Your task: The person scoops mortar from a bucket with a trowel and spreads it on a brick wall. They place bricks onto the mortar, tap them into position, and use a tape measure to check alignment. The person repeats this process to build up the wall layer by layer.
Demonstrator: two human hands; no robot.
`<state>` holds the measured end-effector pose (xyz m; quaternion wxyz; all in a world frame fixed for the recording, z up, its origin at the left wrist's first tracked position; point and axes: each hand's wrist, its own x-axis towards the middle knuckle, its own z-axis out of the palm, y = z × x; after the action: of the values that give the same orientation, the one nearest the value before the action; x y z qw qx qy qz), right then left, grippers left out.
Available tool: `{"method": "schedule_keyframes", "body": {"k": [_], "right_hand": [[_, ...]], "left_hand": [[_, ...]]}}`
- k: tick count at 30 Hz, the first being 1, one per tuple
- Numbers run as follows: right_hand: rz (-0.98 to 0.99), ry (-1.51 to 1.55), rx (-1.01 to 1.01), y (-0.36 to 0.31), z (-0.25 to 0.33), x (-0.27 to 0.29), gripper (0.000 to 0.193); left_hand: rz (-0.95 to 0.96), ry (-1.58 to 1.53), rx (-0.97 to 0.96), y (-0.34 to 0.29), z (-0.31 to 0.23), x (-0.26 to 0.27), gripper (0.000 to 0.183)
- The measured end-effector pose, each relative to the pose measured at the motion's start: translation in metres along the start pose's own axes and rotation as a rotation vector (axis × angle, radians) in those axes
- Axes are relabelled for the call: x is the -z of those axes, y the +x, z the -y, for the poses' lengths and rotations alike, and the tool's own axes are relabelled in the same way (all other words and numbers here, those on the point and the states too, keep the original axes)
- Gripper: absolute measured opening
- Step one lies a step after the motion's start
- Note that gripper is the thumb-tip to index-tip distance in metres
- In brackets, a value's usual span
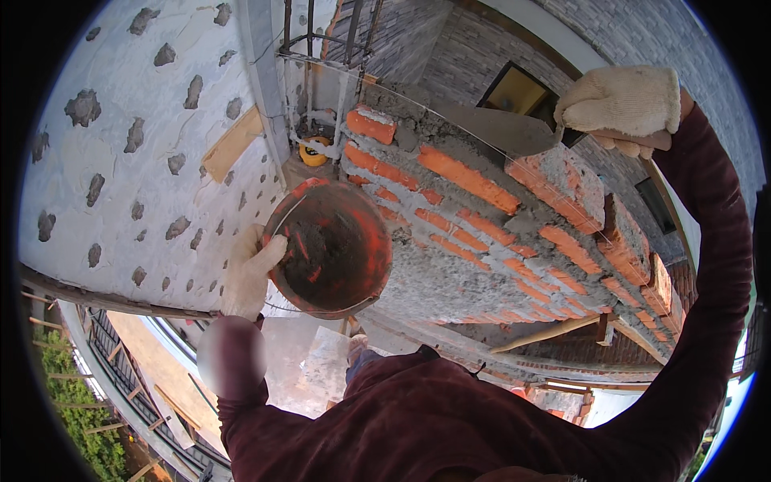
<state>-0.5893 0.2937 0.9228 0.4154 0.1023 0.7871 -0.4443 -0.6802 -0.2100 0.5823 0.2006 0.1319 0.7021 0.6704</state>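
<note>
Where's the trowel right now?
Head view, upper right: the trowel is in the gloved right hand, its blade pointing left along the mortar-covered top of the brick wall.

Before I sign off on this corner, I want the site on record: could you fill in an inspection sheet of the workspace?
Surface: brick wall, its top partly spread with grey mortar, loose-edged and uneven.
Job's things: bucket, reddish inside and smeared with grey; trowel, blade at the wall top, contact unclear.
Clutter: yellow round object in the corner; wood piece against the white wall.
Grippers: gloved left hand grips the bucket's rim; gloved right hand holds the trowel's handle.
Cables: nothing seen; only a thin string along the brickwork.
Surroundings: steel bars, stone-patterned cladding, greenery lower left.
</note>
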Motion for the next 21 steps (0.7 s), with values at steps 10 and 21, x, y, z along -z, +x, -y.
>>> {"method": "schedule_keyframes", "body": {"k": [10,21], "right_hand": [[0.17,0.355,-0.301,0.058,0.021,0.027,0.058],[-0.583,-0.732,-0.007,0.071,0.064,-0.087,0.04]], "left_hand": [[0.042,0.035,-0.013,-0.003,0.002,-0.009,0.031],[0.053,0.077,-0.018,0.006,-0.007,-0.009,0.037]]}}
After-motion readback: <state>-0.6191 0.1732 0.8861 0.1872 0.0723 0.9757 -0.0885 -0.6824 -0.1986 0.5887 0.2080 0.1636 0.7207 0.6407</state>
